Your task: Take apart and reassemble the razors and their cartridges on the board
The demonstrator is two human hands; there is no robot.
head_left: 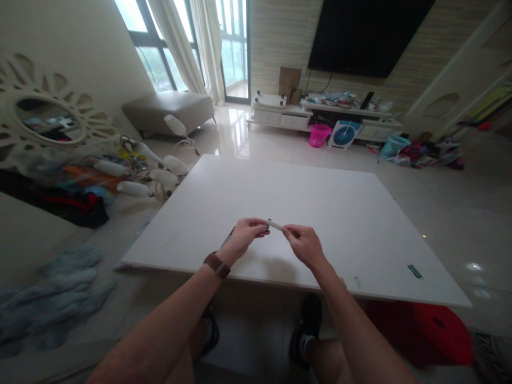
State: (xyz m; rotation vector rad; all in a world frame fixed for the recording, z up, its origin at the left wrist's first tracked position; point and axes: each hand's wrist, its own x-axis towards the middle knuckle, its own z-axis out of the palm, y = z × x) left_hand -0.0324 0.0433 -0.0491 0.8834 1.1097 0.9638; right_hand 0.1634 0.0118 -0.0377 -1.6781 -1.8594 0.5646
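My left hand and my right hand meet above the near half of a white table. Between them spans a short, slim whitish stick with green at its left end; its exact kind is too small to make out. Fingers of the left hand pinch the green end, while the right thumb and fingers close on the other end. To the right on the tabletop lies a small dark green flat piece. A little clear object rests near the front edge, beside my right forearm.
Below the table's right front sits a red rounded thing. Left of the table stand a lamp with white shades and a grey furry heap. A pink basket and a box with a fan picture are beyond.
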